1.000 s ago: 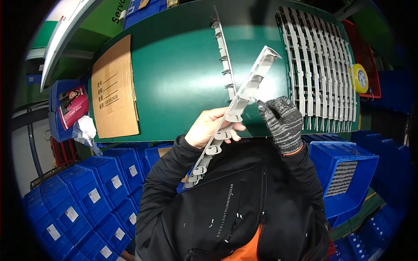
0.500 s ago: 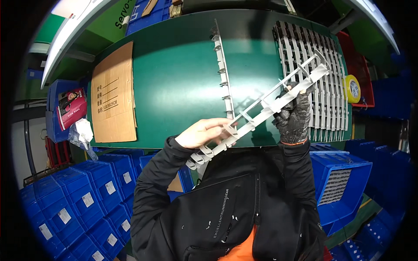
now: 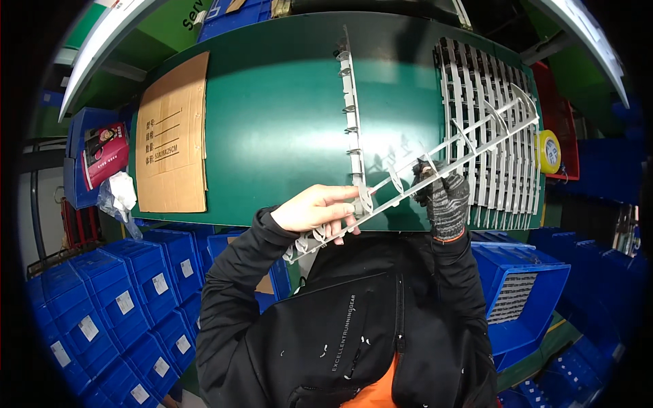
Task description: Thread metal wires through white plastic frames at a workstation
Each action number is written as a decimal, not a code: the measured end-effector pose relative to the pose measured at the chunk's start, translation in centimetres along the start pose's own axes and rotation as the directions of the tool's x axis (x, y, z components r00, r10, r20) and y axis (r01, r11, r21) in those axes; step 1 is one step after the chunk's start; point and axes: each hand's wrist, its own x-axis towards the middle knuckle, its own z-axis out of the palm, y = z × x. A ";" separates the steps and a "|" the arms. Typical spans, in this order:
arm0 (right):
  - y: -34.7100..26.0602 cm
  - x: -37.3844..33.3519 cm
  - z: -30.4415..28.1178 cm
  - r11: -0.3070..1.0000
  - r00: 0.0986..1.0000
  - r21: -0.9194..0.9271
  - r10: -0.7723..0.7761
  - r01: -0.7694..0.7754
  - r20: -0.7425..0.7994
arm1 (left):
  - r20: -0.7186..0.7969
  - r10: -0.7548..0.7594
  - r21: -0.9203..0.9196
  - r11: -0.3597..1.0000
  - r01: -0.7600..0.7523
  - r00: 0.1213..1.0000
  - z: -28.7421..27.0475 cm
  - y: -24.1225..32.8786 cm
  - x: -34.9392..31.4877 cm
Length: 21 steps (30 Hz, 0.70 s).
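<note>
A long pale grey plastic strip with several curved ring-like tabs [image 3: 491, 145] slants across my front, its near end low on the left and its far end up on the right. My bare left hand [image 3: 314, 209] is closed around its lower part, fingers at one of the tabs. Around the middle of the strip, my right hand [image 3: 449, 204], in a dark grey knit glove, grips the rail from below; its fingertips are partly hidden. A similar strip [image 3: 351, 112] lies lengthwise on the green table [image 3: 272, 122], beyond my left hand.
Rows of similar strips [image 3: 500, 194] lie side by side at the table's right, near a yellow tape roll [image 3: 549, 151]. Flattened cardboard [image 3: 173, 136] covers the left end. Blue bins [image 3: 126, 279] stack at lower left; an open blue bin [image 3: 537, 306] stands right.
The held strip has rolled, so its tabs now stand out above the rail. Its far end has shifted right, and my right hand now sits slightly lower and further left along it.
</note>
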 end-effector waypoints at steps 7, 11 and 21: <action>0.5 0.1 0.1 0.992 0.997 -0.094 -0.081 0.081 0.012 | 0.073 -0.058 -0.001 0.998 0.058 0.996 -0.2 0.1 0.1; 0.3 -0.4 0.9 0.987 0.992 -0.148 -0.042 0.060 0.122 | 0.056 -0.039 -0.043 0.998 0.041 0.998 -0.2 -0.2 0.2; 0.6 -1.1 0.8 0.938 0.923 0.230 0.309 -0.258 -0.227 | -0.095 0.137 -0.166 0.974 -0.151 0.986 -0.7 -2.0 1.9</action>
